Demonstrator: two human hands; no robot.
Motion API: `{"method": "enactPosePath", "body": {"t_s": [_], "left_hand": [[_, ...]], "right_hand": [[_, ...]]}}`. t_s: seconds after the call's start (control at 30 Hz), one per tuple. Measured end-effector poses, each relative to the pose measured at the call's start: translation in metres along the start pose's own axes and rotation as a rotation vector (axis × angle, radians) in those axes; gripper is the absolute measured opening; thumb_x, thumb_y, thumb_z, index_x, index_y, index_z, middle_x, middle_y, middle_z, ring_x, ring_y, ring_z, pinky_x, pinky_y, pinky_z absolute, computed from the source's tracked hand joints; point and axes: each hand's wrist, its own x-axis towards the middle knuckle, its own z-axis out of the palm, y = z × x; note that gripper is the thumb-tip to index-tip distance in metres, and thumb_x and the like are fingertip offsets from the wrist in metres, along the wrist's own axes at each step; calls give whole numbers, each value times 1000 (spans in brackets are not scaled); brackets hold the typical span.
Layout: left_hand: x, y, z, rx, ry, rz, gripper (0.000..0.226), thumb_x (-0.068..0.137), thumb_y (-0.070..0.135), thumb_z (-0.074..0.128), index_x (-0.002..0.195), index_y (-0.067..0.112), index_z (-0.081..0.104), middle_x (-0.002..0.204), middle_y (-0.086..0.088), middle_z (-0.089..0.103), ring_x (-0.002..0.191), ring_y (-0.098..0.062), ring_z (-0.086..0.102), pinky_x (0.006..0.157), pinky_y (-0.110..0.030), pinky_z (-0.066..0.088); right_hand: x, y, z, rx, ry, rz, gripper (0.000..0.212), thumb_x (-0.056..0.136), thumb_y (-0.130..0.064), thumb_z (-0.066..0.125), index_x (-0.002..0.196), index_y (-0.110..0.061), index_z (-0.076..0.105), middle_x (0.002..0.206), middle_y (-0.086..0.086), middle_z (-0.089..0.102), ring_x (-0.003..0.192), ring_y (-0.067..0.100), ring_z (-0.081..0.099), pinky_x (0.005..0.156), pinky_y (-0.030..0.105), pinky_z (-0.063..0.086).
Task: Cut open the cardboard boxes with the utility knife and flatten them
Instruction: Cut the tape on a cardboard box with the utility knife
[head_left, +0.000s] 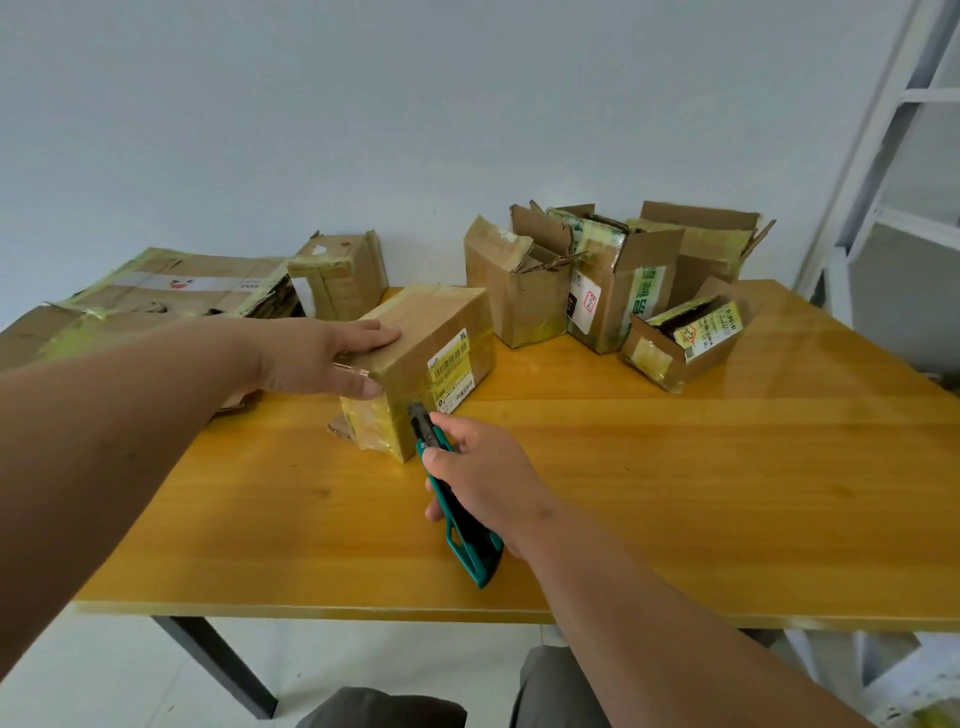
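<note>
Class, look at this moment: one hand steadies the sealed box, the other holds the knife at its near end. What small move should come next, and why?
Probably draw the utility knife along the taped seam on the near end of the sealed box. Its tip already sits against that end, the right hand has a closed grip on the handle, and the left hand lies flat on top, clear of the blade's path.

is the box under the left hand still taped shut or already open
Shut: the box shows flat, taped flaps under the left hand, with the utility knife tip at its near end.

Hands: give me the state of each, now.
Left hand: open, flat on the sealed cardboard box, steadying it.
Right hand: closed around the green utility knife, tip at the box's near end.
</note>
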Motion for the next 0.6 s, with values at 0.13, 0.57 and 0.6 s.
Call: {"method": "enactPosePath", "body": {"t_s": [0.13, 0.57, 0.6], "left_hand": [[6, -2, 5, 74, 56, 49, 80, 77, 65, 47, 146, 54, 6, 160, 21, 4, 146, -17, 21, 117, -38, 20], [3, 1, 15, -1, 177, 28, 72, 86, 56, 54, 148, 48, 18, 159, 16, 18, 145, -18, 26, 116, -37, 24], [4, 4, 15, -33, 224, -13, 70, 87, 58, 52, 149, 47, 21, 158, 11, 26, 142, -20, 31, 114, -37, 28]], "right_hand": [[0, 1, -2, 42, -6, 29, 55, 99, -10, 51, 151, -22, 40, 119, 13, 61, 56, 13, 64, 68, 27, 56], [-13, 3, -8, -12, -104, 9, 61, 92, -2, 53, 148, -24, 46, 111, 11, 63, 56, 15, 65, 63, 28, 57], [-15, 1, -5, -55, -152, 1, 59, 91, -2, 54, 146, -25, 49, 110, 9, 64, 55, 15, 64, 60, 26, 56]]}}
